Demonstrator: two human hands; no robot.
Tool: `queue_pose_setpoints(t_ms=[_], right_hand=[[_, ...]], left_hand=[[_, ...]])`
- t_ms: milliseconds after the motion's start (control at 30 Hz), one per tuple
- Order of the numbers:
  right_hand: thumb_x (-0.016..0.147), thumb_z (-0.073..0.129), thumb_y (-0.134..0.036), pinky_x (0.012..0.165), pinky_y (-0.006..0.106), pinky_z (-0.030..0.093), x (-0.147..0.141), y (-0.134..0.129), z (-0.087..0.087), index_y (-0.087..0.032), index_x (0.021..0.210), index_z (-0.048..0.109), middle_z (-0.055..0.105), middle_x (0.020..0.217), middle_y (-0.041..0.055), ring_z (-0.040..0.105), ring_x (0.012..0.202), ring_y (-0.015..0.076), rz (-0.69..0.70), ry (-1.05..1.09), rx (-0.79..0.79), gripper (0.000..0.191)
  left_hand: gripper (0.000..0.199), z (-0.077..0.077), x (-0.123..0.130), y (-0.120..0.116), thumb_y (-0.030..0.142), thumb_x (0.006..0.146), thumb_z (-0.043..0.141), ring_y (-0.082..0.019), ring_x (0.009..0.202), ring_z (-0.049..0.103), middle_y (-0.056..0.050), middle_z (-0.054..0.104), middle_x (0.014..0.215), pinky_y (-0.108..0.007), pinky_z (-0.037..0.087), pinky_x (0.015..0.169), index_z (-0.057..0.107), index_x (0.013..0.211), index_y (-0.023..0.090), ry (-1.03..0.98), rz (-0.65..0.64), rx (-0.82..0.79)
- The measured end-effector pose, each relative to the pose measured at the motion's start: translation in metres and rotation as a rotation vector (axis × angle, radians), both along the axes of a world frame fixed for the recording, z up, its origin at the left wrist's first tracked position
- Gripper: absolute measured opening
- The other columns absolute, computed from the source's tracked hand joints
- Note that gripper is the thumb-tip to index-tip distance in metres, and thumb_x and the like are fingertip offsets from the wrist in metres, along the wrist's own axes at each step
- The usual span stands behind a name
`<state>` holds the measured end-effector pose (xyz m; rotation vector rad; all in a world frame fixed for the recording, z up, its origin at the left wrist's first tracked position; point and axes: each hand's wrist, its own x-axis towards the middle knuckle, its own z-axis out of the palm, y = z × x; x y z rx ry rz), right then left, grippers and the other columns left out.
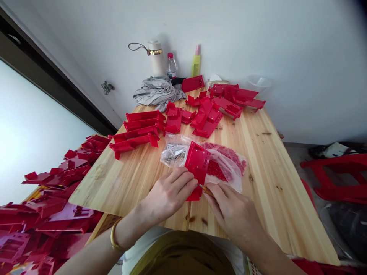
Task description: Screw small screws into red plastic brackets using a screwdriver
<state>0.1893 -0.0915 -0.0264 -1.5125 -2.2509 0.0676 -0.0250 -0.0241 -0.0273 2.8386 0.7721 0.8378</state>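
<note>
Editor: Start closest, with twelve o'clock toward the wall and the worked piece as the dial's center.

Reporter: A person's left hand, a gold bracelet at the wrist, grasps a red plate above the near part of a wooden table. The right hand grips a hand tool with an orange-brown handle, its metal end beside the left fingertips; whether the tip touches the plate cannot be told.

Editor: And around the plate?

Reporter: A clear bag of screws lies just beside it at ten o'clock, a bag of small red pieces at three. Well apart, a heap of red parts fills the space between eight and nine; a red stool stands at three.

Editor: Farther out?

Reporter: A row of red parts lines up at ten, with loose red parts spread from twelve to one. Beyond, a gray cloth lies crumpled at eleven, before a white flask and a red-capped bottle. A yellow bottle stands upright at twelve, near the wall.
</note>
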Motion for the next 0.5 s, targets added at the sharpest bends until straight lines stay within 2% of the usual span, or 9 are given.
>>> queue_pose_setpoints(t_ms=[100, 200, 300, 400, 500], right_hand=[[0.104, 0.046, -0.023, 0.061, 0.034, 0.053, 0.001, 0.001, -0.002, -0.017, 0.106, 0.066, 0.073, 0.084, 0.0091, 0.072, 0.072, 0.0241, 0.010, -0.018, 0.009, 0.021], [0.103, 0.049, -0.024, 0.068, 0.032, 0.057, 0.004, 0.004, -0.010, -0.018, 0.111, 0.063, 0.076, 0.097, 0.0103, 0.074, 0.083, 0.0232, 0.031, 0.232, -0.062, 0.017], [0.101, 0.054, -0.024, 0.075, 0.029, 0.059, 0.004, 0.005, -0.018, -0.020, 0.113, 0.062, 0.077, 0.107, 0.0100, 0.075, 0.093, 0.0210, 0.024, 0.487, -0.120, 0.015], [0.100, 0.055, -0.023, 0.077, 0.028, 0.060, -0.001, 0.005, -0.023, -0.021, 0.114, 0.062, 0.077, 0.107, 0.0093, 0.075, 0.095, 0.0204, 0.007, 0.589, -0.121, 0.016], [0.099, 0.056, -0.022, 0.077, 0.028, 0.060, -0.005, 0.006, -0.025, -0.022, 0.115, 0.062, 0.077, 0.107, 0.0090, 0.075, 0.094, 0.0199, 0.002, 0.595, -0.107, 0.017]], left_hand=[[0.025, 0.005, 0.001, 0.003, 0.013, 0.099, 0.048, -0.025, 0.106, 0.065, -0.012, 0.072, 0.104, -0.037, 0.058, 0.086, 0.069, 0.112, 0.017, -0.010, -0.075, -0.076], [0.020, 0.002, 0.005, 0.004, 0.013, 0.096, 0.058, -0.022, 0.100, 0.066, -0.008, 0.074, 0.100, -0.035, 0.056, 0.089, 0.072, 0.109, 0.020, -0.210, -0.024, -0.243], [0.013, -0.004, 0.011, 0.000, 0.018, 0.094, 0.064, -0.017, 0.089, 0.068, -0.005, 0.074, 0.093, -0.029, 0.056, 0.082, 0.076, 0.098, 0.021, -0.482, 0.111, -0.592], [0.014, -0.007, 0.017, -0.006, 0.027, 0.094, 0.065, -0.013, 0.070, 0.066, -0.005, 0.074, 0.092, -0.024, 0.055, 0.064, 0.078, 0.094, 0.021, -0.693, 0.221, -0.946], [0.015, -0.009, 0.022, -0.010, 0.031, 0.091, 0.069, -0.008, 0.054, 0.057, -0.004, 0.073, 0.092, -0.021, 0.050, 0.051, 0.079, 0.094, 0.021, -0.814, 0.264, -1.115]])
